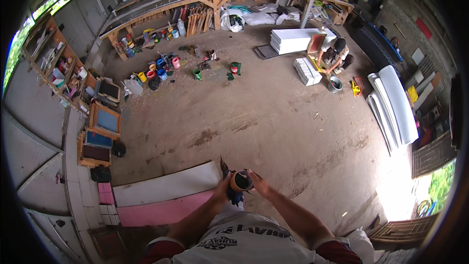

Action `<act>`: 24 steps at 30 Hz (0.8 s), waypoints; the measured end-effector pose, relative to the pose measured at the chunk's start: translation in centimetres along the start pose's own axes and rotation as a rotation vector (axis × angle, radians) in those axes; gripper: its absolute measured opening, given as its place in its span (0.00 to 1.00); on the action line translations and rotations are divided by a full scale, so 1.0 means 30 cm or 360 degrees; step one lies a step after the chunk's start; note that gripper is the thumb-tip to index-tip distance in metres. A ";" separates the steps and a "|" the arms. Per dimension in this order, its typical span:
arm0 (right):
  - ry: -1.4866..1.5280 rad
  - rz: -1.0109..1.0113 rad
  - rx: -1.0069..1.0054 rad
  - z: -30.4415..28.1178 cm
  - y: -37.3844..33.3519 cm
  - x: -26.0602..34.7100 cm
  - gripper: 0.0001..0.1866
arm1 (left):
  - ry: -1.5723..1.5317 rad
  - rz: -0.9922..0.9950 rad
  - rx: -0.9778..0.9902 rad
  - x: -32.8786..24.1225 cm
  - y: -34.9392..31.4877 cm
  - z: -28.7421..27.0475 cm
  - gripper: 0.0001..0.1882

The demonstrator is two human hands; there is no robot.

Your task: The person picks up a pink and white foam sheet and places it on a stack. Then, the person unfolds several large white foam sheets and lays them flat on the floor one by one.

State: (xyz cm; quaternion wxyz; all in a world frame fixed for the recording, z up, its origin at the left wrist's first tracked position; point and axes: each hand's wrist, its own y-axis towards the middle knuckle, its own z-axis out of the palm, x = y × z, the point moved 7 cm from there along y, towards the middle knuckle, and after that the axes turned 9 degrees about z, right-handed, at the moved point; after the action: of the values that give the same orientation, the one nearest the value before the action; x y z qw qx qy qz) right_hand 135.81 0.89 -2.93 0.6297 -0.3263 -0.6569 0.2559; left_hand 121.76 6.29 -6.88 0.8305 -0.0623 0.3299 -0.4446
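Note:
In front of my body, both hands are around a round open container [235,182] with a brownish rim and a dark inside. My left hand [223,187] grips its left side. Beside those fingers a thin dark piece [224,166] sticks up, and dark blue crumpled material, perhaps a rag or bag [235,198], hangs under the container. My right hand [259,185] is closed on the right side, with its fingertips at the rim. What lies inside the container is too dark to make out.
White and pink sheets [166,186] lie on the floor at my left. Framed screens [105,120] lean along the left wall. Paint cans [161,63] cluster farther off. At the far right another person [334,54] crouches by stacked white panels [293,41]; rolled white sheets [395,105] stand nearer.

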 end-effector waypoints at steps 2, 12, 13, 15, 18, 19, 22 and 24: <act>0.0029 -0.0013 0.0152 -0.020 0.121 0.111 0.46 | -0.0008 0.0090 -0.0050 -0.093 0.112 -0.023 0.26; 0.0272 -0.0096 0.0329 -0.050 0.535 0.535 0.36 | -0.0169 0.0263 -0.0246 -0.486 0.420 -0.008 0.26; 0.0229 -0.0048 0.0201 -0.052 0.542 0.593 0.35 | -0.0174 0.0337 -0.0286 -0.526 0.447 -0.012 0.25; 0.0096 -0.0504 -0.0173 -0.116 0.695 0.644 0.30 | -0.0249 0.0404 -0.0388 -0.591 0.528 0.010 0.23; -0.0002 -0.0447 -0.0098 -0.090 0.802 0.796 0.27 | -0.0151 0.0454 -0.0484 -0.663 0.642 -0.103 0.28; 0.0033 -0.0419 0.0016 -0.077 0.810 0.864 0.28 | -0.0186 0.0519 -0.0590 -0.719 0.656 -0.086 0.26; 0.0047 -0.0517 0.0323 -0.018 0.889 1.040 0.32 | -0.0380 0.0750 -0.0727 -0.861 0.740 -0.125 0.26; 0.0096 -0.0625 0.0681 0.068 0.913 1.165 0.32 | -0.0510 0.0917 -0.0793 -0.975 0.763 -0.149 0.24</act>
State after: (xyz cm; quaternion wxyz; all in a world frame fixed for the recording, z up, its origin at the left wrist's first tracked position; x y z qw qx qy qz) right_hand 136.90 45.26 -0.49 0.7408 -0.0600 -0.6197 0.2520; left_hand 123.68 43.60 -5.02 0.9213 -0.2350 0.2980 -0.0850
